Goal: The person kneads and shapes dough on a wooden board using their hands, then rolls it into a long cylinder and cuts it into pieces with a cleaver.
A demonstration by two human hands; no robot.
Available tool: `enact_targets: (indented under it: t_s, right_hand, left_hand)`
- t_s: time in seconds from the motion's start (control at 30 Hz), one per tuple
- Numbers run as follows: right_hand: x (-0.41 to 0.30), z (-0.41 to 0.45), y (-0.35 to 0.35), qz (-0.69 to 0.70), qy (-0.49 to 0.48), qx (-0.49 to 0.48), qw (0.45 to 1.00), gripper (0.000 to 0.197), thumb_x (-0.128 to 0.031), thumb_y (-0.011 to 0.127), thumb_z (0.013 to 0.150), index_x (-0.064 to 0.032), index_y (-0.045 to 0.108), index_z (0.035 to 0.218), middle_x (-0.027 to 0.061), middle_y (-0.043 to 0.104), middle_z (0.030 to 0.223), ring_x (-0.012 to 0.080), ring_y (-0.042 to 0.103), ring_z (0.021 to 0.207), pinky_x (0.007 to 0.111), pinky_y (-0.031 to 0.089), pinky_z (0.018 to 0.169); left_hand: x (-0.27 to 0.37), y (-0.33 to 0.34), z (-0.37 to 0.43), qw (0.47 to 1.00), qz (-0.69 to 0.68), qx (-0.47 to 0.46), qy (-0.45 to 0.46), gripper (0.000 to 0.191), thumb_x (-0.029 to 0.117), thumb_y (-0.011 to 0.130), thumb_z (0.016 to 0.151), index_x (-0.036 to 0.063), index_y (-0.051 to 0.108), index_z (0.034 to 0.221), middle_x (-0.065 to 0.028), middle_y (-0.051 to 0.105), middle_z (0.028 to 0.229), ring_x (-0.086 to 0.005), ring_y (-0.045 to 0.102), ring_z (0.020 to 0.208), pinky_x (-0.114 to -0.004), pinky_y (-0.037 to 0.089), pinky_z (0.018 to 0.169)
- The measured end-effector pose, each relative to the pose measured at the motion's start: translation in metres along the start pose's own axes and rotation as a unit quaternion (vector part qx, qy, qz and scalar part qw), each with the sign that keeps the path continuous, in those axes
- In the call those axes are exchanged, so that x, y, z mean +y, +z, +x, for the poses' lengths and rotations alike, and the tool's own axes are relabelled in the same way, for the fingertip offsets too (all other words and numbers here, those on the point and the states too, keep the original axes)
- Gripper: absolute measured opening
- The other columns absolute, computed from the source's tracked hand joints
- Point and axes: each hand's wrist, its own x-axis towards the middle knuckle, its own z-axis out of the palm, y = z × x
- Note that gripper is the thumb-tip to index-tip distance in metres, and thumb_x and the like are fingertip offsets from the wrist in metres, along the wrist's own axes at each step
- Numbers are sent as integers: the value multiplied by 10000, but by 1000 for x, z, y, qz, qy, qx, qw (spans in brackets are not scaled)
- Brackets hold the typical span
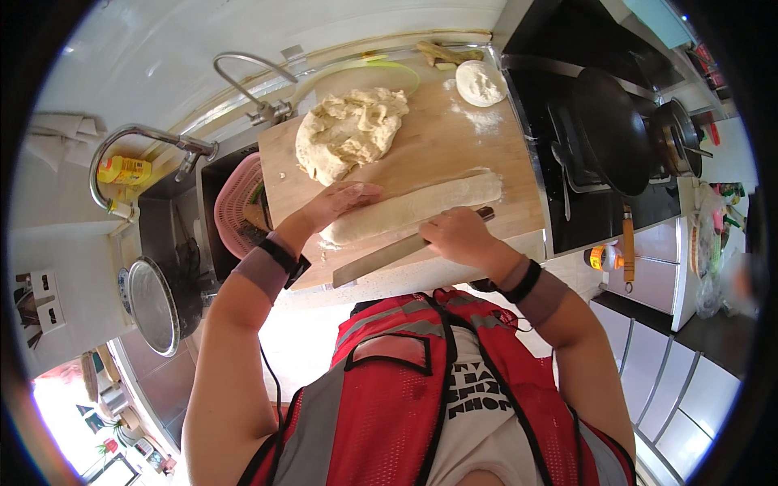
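Observation:
A long floured roll of dough (419,203) lies across the wooden cutting board (450,146). My left hand (345,200) rests flat against the left part of the roll, its fingers pointing right and holding nothing. In my right hand (457,236) is a kitchen knife (380,260), gripped by its dark handle. The blade points left, between the roll and the board's front edge, about parallel to the roll and apart from it. Beyond my left hand sits a large rough mass of dough (352,133).
A white bowl of flour (480,84) stands at the back right, with spilled flour beside it. Left of the board, a pink plastic basket (234,209) sits in the sink below faucets (197,146). A black wok (611,133) occupies the stove at right.

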Motion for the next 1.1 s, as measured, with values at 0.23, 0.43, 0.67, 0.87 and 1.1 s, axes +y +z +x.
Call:
enact_targets:
  t_s: [0.23,0.43,0.67,0.87,1.1]
  right_hand:
    - [-16,26,33,-62,64,-67,994,107,-243,657,786,-143,625,806,63,652,695,284,668,679,435,515,596]
    - [-16,36,35,-82,77,-49,992,213,-319,714,772,-133,621,822,73,649,688,302,670,684,452,515,598]
    - [-18,39,40,-99,158,-62,980,260,-339,733,758,-125,613,842,83,651,692,312,673,694,462,515,604]
    - [-11,25,31,-81,72,-17,994,201,-262,725,705,-131,592,776,72,625,666,305,658,666,460,493,570]
    - [25,-3,10,-114,64,-20,991,207,-252,731,687,-134,578,760,50,629,672,277,653,657,435,495,571]
  left_hand:
    - [-4,-13,1,996,-15,-80,-31,586,393,358,1062,-69,432,1414,-181,475,1450,-261,442,1361,-365,288,1180]
    - [-8,-14,8,992,-36,-117,-39,579,398,315,1068,-35,447,1428,-154,478,1463,-232,428,1368,-339,276,1175]
    - [5,7,-1,975,200,-92,-23,553,428,289,1065,70,512,1422,-113,518,1444,-215,476,1307,-311,295,1139]
    - [19,-7,8,953,260,-151,32,565,428,276,1066,56,486,1436,-130,508,1450,-243,470,1321,-346,303,1139]
    - [-2,9,77,948,271,-139,90,590,471,387,1043,14,520,1390,-124,558,1392,-254,491,1293,-341,343,1111]
